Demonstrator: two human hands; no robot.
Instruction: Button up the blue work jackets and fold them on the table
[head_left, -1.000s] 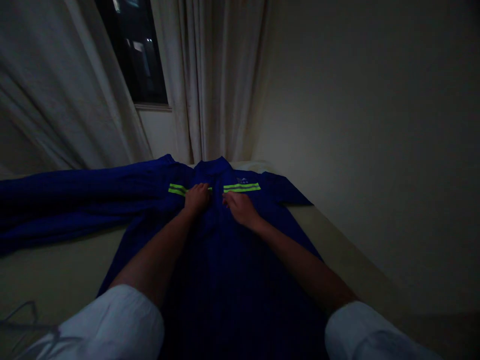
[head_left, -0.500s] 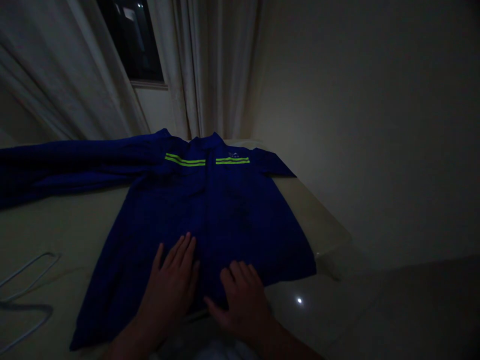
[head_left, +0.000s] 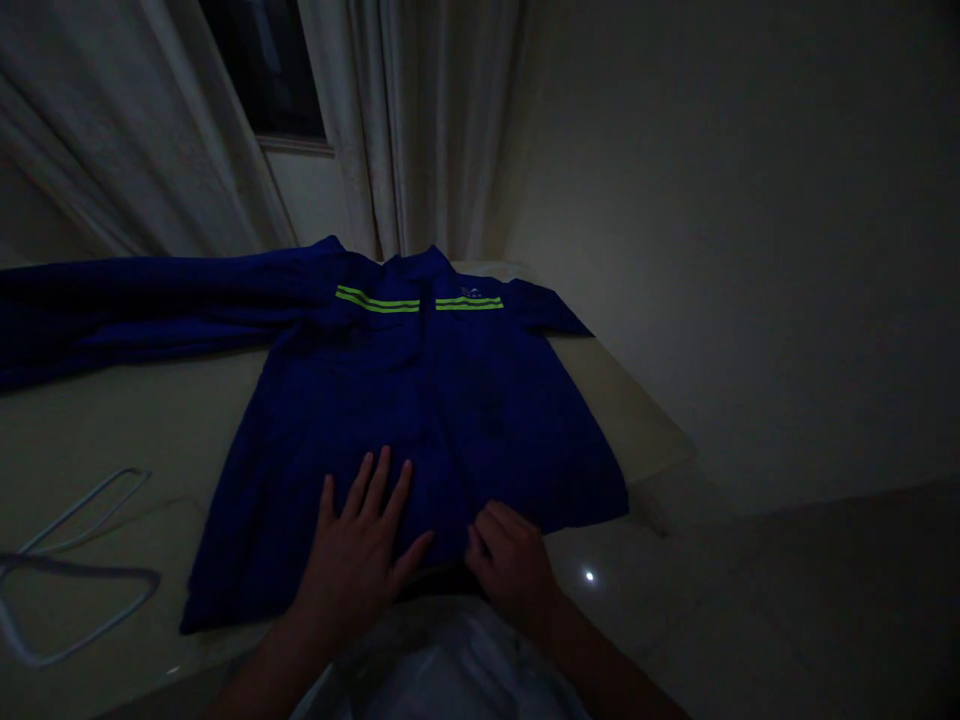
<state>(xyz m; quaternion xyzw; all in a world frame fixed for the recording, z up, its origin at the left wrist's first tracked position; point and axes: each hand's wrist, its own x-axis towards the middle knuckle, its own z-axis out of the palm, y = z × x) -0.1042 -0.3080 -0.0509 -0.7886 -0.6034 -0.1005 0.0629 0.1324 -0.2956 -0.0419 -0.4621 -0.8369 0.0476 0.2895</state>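
A dark blue jacket [head_left: 360,380] with yellow-green chest stripes lies spread on the table, its collar at the far side. One sleeve stretches out to the left; the other drops off toward the right edge. My left hand [head_left: 360,545] rests flat on the lower front of the jacket, fingers spread. At the hem, near the front opening, my right hand [head_left: 514,560] is closed in a pinch on the jacket's edge. The cloth between its fingers is mostly hidden.
White wire hangers [head_left: 97,570] lie at the left of the pale table [head_left: 645,430]. Behind it hang curtains [head_left: 420,120] beside a dark window [head_left: 270,70]. A plain wall [head_left: 712,250] stands to the right, above a shiny floor [head_left: 675,610]. The room is dim.
My right hand has closed on the jacket's hem. The left hand's fingers have spread wider. The lower front has shifted slightly, and the view has tipped down a little, showing more of the hangers.
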